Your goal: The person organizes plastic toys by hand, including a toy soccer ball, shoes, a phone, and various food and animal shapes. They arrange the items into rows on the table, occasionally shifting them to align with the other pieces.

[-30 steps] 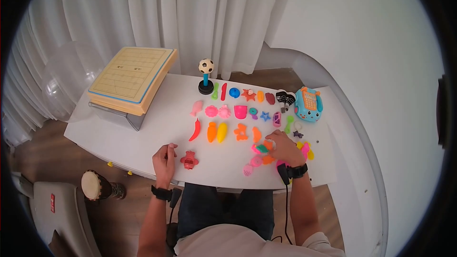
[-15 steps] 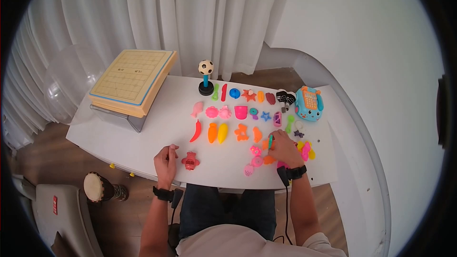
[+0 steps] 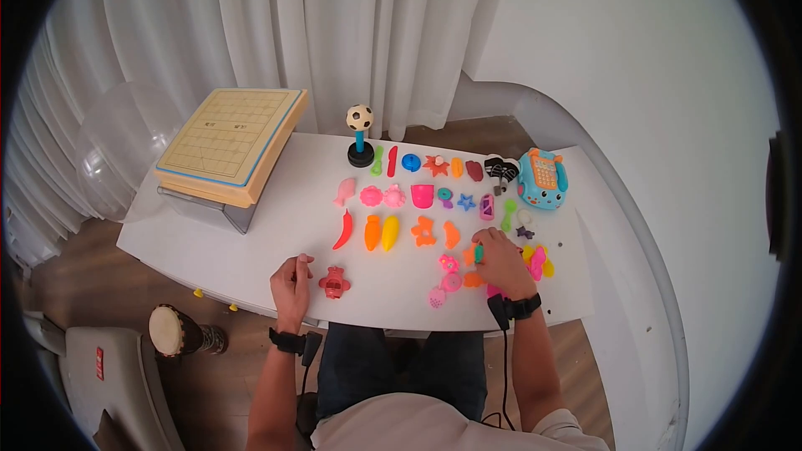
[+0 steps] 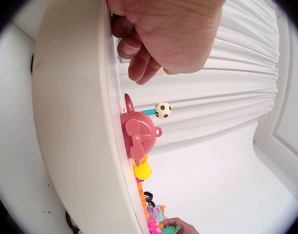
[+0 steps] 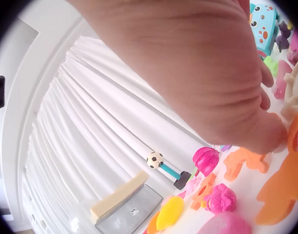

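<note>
My right hand (image 3: 504, 263) pinches a small green toy piece (image 3: 479, 254) low over the right side of the table. In the left wrist view that piece (image 4: 171, 229) has a jagged edge; in the right wrist view the hand hides it. Orange pieces (image 5: 280, 190) lie right beside the fingers, and a pink flower-shaped piece (image 3: 449, 264) sits to their left. My left hand (image 3: 291, 288) holds nothing, its fingers loosely bent at the table's front edge. Just right of it stands a reddish-pink toy plane (image 3: 334, 282) with a propeller.
Colourful toys stand in rows across the white table (image 3: 251, 259), among them a red chili pepper (image 3: 343, 230). A football on a stand (image 3: 360, 129) and a toy phone (image 3: 543, 179) are at the back. A board-game box (image 3: 230, 138) rests on a stand at left.
My right hand has lifted the green piece from among the orange and pink ones and turned it between its fingers. The left hand has stayed in place.
</note>
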Motion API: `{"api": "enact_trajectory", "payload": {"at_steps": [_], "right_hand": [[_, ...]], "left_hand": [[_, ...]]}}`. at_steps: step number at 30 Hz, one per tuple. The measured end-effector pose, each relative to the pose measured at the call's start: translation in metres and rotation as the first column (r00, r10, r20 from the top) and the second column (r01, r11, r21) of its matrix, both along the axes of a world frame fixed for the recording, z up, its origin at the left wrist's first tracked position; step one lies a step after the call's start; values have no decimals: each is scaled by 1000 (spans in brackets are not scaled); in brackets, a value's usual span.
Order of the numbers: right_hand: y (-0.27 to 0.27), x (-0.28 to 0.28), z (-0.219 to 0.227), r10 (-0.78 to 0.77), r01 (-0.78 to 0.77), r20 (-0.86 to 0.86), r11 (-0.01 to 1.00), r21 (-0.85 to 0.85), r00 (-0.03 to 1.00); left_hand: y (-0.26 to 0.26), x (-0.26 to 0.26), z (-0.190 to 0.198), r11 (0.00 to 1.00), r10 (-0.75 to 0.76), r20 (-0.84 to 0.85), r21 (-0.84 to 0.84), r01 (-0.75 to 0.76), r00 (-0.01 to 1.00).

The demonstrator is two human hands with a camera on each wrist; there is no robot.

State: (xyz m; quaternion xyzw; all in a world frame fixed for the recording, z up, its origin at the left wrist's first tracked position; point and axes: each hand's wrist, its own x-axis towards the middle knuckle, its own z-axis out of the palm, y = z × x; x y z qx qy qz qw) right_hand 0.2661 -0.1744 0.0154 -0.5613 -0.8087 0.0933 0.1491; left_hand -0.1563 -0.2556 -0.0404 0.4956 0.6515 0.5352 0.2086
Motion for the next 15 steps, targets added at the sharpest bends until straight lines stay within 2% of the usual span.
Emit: {"api": "enact_trajectory", "payload": {"at_steps": [4, 10, 15], "right_hand": [[-6, -5, 18, -23, 22, -41, 999, -34, 999], [-7, -2, 18, -53, 50, -47, 996, -70, 997], [-5, 2, 16, -60, 58, -80, 998, -27, 995]], "left_hand": [[0, 0, 1, 1000, -2, -13, -2, 2, 1000], [1, 0, -1, 1000, -1, -13, 15, 1, 1000], [0, 1, 1, 1000, -1, 6, 0, 1, 1000]]}}
